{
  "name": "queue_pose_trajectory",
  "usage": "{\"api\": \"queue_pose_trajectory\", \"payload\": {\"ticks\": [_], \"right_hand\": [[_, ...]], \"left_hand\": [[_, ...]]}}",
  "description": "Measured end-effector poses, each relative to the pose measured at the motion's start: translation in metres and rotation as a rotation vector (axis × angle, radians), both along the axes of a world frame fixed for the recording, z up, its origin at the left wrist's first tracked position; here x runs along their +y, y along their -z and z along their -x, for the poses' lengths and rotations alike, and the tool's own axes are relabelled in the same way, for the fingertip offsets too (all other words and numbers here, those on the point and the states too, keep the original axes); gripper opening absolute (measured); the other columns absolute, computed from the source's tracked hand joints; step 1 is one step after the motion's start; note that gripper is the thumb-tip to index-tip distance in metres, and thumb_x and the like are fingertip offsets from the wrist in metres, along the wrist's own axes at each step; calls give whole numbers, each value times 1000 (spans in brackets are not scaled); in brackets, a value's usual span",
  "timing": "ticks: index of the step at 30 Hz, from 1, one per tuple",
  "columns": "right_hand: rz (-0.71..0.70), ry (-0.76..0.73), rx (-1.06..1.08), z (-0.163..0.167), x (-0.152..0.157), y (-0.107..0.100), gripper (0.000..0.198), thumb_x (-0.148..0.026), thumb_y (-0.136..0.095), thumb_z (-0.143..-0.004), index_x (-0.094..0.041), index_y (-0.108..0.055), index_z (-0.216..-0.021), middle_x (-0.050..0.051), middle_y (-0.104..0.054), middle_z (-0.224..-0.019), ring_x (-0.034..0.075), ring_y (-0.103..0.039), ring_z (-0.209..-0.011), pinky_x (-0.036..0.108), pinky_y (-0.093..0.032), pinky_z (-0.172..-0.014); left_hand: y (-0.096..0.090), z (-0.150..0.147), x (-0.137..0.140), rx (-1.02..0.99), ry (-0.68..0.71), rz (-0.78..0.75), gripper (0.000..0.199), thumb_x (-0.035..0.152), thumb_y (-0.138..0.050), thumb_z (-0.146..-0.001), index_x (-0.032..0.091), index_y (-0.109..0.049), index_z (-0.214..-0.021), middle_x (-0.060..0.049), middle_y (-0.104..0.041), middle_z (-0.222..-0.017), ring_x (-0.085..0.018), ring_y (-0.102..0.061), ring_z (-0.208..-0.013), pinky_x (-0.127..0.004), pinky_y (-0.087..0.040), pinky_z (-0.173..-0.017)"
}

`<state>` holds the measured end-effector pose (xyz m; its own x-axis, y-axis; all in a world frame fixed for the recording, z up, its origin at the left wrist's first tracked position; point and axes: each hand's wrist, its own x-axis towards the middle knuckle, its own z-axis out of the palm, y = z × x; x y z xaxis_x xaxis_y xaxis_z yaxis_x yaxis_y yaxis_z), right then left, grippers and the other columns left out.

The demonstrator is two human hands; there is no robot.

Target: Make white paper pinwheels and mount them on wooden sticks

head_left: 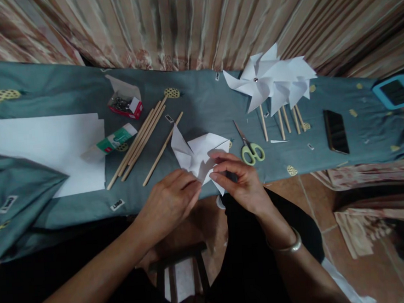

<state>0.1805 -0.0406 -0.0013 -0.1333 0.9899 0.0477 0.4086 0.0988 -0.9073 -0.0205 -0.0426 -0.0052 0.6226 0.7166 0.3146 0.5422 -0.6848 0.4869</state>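
Observation:
A partly folded white paper pinwheel is held in front of me at the table's near edge. My left hand pinches its lower left part with closed fingers. The thumb and fingers of my right hand grip the pinwheel's right side, where a flap hangs down. Just left of the paper lies a single wooden stick, apart from a bundle of several sticks. Green-handled scissors rest to the right of the pinwheel, tips pointing away from me.
White sheets and a glue bottle lie left, near a red box of metal pins. Several finished pinwheels on sticks lie back right. Farther right are a phone and a blue-framed device. A curtain hangs behind the table.

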Motion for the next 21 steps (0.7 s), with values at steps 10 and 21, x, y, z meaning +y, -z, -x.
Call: {"api": "queue_pose_trajectory", "payload": {"ticks": [10,21], "right_hand": [[-103,100,-286,17,8,5,4,-20,-67,-79,-23,-70,-77,7,-63,-122,23,-59,-114,44,-47,-100],[-127,130,-358,23,9,6,3,-22,-68,-79,-23,-69,-77,7,-63,-121,25,-57,-113,46,-47,-99]], "left_hand": [[5,1,-2,-28,-56,-30,17,14,-50,-92,14,-60,-106,-7,-68,-97,-18,-67,-88,-32,-58,-77],[7,-1,-1,-44,-67,-51,13,11,-51,-90,11,-63,-97,-9,-67,-93,-20,-66,-87,-32,-58,-74]]}}
